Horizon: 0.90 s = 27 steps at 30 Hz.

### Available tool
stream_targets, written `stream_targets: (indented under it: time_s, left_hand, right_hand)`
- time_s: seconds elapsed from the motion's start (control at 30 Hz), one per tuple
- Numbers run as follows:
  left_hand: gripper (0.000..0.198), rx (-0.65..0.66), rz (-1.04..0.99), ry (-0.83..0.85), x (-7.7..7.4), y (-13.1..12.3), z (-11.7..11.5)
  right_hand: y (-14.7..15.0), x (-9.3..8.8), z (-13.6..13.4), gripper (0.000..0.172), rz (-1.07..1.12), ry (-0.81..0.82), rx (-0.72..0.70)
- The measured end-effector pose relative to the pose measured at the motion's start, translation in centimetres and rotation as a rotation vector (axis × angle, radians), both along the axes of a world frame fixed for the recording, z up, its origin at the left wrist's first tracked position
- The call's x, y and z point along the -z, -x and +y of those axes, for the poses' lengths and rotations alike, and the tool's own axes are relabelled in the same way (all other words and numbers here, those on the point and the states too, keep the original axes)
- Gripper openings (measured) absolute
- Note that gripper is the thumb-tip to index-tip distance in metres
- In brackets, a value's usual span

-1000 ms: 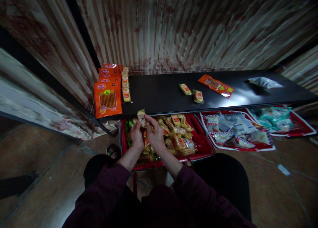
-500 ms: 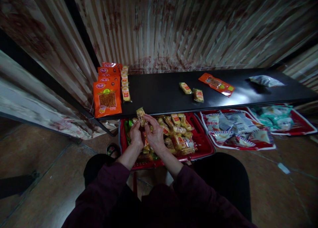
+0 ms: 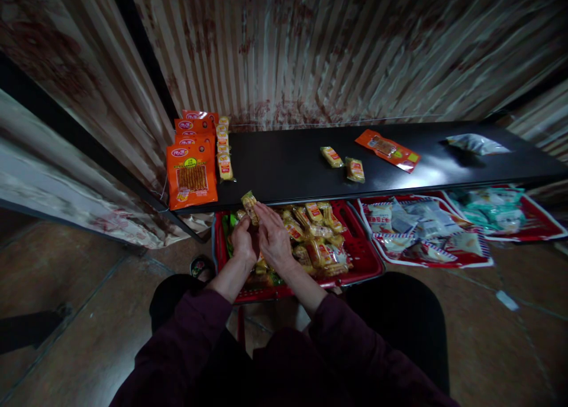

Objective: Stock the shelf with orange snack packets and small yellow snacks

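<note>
A small clear-wrapped yellow snack packet is held up in front of the shelf's near edge. My left hand grips its lower end from the left. From the right, my right hand has its fingers closed against the same packet, partly covering it. Beneath both hands is a red basket with many similar packets inside. On the shelf, a row of snack packets stands beside several orange snack bags at the left end.
Two loose snack packets, an orange bag and a silvery bag lie on the black shelf. At right below are a basket of white bags and another with green bags. A black post rises at left.
The packet has tilted and shifted slightly left between my hands. My right hand's fingers have straightened and slid farther over it.
</note>
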<state>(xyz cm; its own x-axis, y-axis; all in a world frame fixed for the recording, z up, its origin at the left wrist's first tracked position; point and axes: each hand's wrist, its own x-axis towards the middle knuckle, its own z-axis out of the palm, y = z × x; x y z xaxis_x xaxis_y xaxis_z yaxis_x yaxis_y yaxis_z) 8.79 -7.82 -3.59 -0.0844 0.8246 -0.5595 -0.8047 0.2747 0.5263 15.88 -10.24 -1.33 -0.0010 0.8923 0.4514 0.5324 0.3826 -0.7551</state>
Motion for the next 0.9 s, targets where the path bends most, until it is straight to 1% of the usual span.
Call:
stream_targets:
  time_s: [0.07,0.23,0.33,0.47,0.57,0.9]
  left_hand:
    - [0.014,0.004,0.002,0.010,0.3,0.1,0.1]
    - [0.026,0.011,0.053,-0.014,1.1,0.5,0.3]
    - [0.029,0.008,0.070,-0.066,0.7,0.6,0.1]
    - [0.027,-0.041,0.008,-0.122,-0.3,0.4,-0.1]
    - [0.026,-0.049,0.025,-0.137,-0.7,0.3,-0.2]
    - [0.027,-0.050,0.177,-0.136,-0.7,0.3,-0.2]
  right_hand:
    - [-0.1,0.0,0.0,0.048,-0.023,-0.010,-0.024]
    - [0.1,-0.6,-0.1,0.044,-0.063,-0.011,-0.004]
    - [0.0,-0.5,0.0,0.045,-0.119,-0.004,0.011]
    - [-0.2,0.2,0.1,0.046,-0.199,0.013,0.022]
    - [-0.4,0.8,0.2,0.046,-0.235,0.006,0.034]
    - [-0.4,1.1,0.2,0.044,-0.225,-0.032,0.063]
